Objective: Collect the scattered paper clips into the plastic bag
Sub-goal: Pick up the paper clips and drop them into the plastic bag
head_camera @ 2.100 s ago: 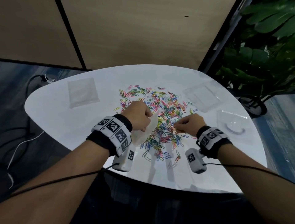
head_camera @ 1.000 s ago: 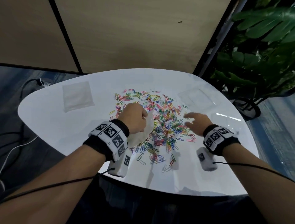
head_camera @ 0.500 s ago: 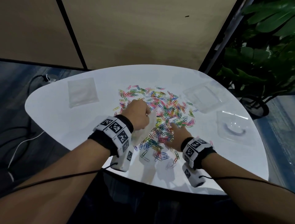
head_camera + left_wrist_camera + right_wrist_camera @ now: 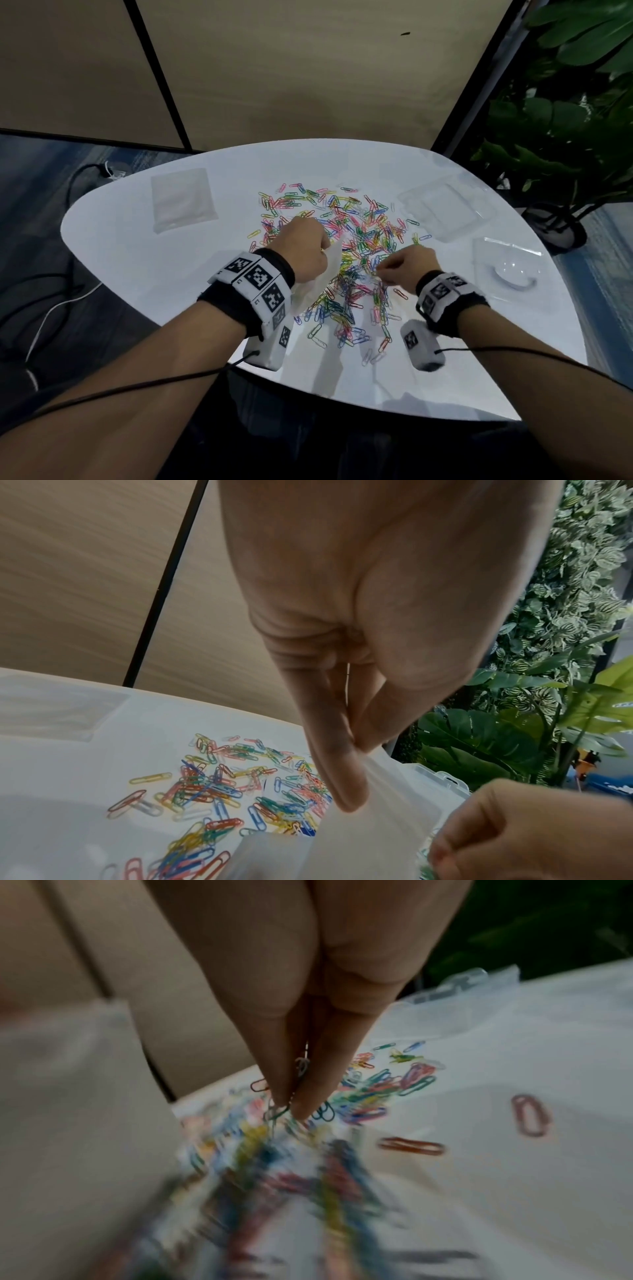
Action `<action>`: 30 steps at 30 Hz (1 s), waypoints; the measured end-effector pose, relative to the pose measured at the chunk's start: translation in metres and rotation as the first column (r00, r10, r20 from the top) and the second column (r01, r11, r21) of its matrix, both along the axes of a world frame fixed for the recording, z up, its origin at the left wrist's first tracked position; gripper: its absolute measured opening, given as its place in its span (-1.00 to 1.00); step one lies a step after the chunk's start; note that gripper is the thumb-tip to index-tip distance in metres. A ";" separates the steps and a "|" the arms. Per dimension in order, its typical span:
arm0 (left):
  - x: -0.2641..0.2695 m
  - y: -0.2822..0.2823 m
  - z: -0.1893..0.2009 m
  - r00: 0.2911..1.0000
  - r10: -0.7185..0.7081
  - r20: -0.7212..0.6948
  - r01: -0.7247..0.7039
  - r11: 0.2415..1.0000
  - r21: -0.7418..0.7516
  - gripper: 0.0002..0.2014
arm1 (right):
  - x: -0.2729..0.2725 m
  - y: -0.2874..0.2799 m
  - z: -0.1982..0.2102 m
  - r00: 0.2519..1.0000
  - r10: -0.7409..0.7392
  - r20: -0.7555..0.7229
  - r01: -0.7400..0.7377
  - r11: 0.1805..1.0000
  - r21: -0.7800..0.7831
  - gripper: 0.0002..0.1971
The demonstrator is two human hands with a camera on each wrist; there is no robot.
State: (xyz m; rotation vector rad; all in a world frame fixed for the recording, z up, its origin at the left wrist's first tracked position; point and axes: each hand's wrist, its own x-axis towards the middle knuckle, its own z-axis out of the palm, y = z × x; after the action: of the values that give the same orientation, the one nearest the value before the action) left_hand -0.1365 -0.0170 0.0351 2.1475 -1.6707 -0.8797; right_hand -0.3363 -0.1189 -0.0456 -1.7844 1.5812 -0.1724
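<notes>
Our left hand (image 4: 303,248) pinches the rim of the plastic bag (image 4: 317,284) between thumb and fingers at the middle of the head view, and the bag hangs down to the table (image 4: 137,274) at the left edge of the pile. Our right hand (image 4: 409,269), just right of centre, has its fingertips (image 4: 303,1096) closed on a small bunch of paper clips (image 4: 298,1069), lifted just above the heap. The other scattered paper clips (image 4: 356,240) lie across the centre of the table, almost all outside the bag.

We see three risks. The pinch is thin, and the clips dangle from one another, so a quick move may shed some back onto the heap. We cannot tell how far the bag's mouth gapes; if it sags shut, the bunch lands on its outside. Clips near the lower edge of the table could be knocked off by our wrists.
</notes>
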 end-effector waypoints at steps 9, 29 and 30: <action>-0.005 -0.004 -0.003 0.999 0.044 -0.008 -0.044 0.998 -0.048 -0.69 | 0.037 0.034 0.066 0.660 -0.309 0.685 -0.100 0.868 0.487 -0.76; -0.005 -0.006 -0.008 0.999 0.016 0.034 -0.014 0.998 -0.063 -0.69 | -0.054 -0.002 0.025 0.907 0.243 -0.343 -0.258 0.966 0.003 -0.55; -0.005 -0.006 -0.008 0.999 0.013 0.037 -0.011 0.998 -0.058 -0.69 | -0.071 -0.003 0.013 0.826 0.263 -0.499 -0.262 0.962 0.075 -0.37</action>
State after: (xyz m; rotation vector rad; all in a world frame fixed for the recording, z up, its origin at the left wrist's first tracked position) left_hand -0.1414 -0.0228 0.0275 2.1462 -1.6783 -0.7825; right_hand -0.4074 -0.1216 -0.0326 -2.1385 1.6450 0.4713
